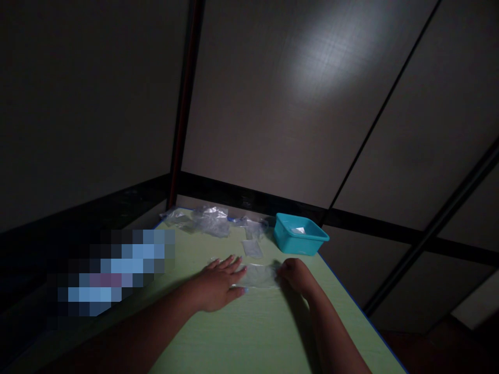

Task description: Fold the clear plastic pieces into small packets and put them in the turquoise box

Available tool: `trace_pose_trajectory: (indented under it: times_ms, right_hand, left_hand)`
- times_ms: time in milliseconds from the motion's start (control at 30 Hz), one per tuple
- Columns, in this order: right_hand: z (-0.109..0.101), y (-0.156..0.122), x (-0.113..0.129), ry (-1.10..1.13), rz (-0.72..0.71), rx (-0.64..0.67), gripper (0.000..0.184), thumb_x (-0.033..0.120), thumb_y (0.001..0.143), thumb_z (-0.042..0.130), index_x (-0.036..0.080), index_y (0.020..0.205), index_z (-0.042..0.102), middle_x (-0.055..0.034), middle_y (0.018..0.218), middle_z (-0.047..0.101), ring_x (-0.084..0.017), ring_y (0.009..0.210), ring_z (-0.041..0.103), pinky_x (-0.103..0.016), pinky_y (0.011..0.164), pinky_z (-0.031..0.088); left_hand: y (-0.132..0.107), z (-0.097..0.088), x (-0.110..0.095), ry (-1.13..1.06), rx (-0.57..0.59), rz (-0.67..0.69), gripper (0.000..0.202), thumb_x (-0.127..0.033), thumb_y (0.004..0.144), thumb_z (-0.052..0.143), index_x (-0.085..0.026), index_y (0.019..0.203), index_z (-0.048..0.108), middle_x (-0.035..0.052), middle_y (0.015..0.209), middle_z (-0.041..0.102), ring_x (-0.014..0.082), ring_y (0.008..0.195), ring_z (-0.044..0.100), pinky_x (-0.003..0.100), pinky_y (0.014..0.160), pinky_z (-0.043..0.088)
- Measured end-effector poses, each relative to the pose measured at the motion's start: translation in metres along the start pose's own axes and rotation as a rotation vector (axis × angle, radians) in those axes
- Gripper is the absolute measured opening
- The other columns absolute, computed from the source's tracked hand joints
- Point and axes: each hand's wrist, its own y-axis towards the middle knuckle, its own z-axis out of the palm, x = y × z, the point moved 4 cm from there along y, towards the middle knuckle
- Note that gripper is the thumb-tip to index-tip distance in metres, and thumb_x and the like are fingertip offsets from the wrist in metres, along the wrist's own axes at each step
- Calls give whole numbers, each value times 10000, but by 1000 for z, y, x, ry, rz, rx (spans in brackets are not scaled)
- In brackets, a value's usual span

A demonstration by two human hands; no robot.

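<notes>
A clear plastic bag (259, 275) lies flat on the green tabletop (249, 332) between my two hands. My left hand (220, 285) rests palm down over the bag's left part, fingers spread. At the bag's right end my right hand (294, 275) is closed, its fingers pinching the edge of the plastic. Just beyond the bag sits a small, flat, whitish packet (252, 249). Whether anything is inside the bag is too dim to tell.
A turquoise plastic basin (300, 243) with a pale packet inside stands at the table's far right. Crumpled clear plastic bags (212, 222) lie along the far edge. Dark panelled walls (265, 114) rise behind. A blurred patch (120, 275) covers something at left.
</notes>
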Motion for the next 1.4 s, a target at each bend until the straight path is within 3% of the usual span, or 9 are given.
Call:
trace_pose_trajectory:
  times_ms: [633, 867, 1000, 1400]
  right_hand:
    - [-3, -2, 1, 99, 54, -7, 156, 218, 618, 560, 160, 498, 480, 8, 459, 473, -107, 488, 392, -237, 465, 200]
    - [0, -2, 3, 324, 74, 32, 239, 340, 639, 549, 175, 516, 428, 51, 440, 397, -83, 451, 327, -225, 454, 204]
    - [-1, -3, 9, 489, 74, 47, 277, 409, 661, 517, 175, 535, 440, 40, 476, 444, -88, 460, 366, -221, 468, 254]
    - [-2, -4, 20, 916, 95, 24, 212, 356, 597, 582, 153, 638, 540, -9, 615, 564, -122, 575, 505, -237, 574, 376]
  left_hand:
    - [0, 1, 0, -2, -10, 1, 596, -618, 857, 192, -342, 1383, 138, 29, 1464, 75, 256, 1336, 65, 525, 1034, 120]
    - [0, 2, 0, -3, -5, -3, 603, -622, 855, 189, -336, 1384, 142, 28, 1465, 76, 257, 1337, 63, 524, 1034, 123]
    - [0, 1, 0, -5, -6, -4, 602, -615, 857, 199, -329, 1385, 145, 35, 1464, 78, 256, 1337, 58, 518, 1036, 115]
    - [2, 2, -1, 19, 0, -3, 593, -603, 862, 219, -344, 1386, 118, 35, 1466, 65, 262, 1337, 48, 525, 1032, 113]
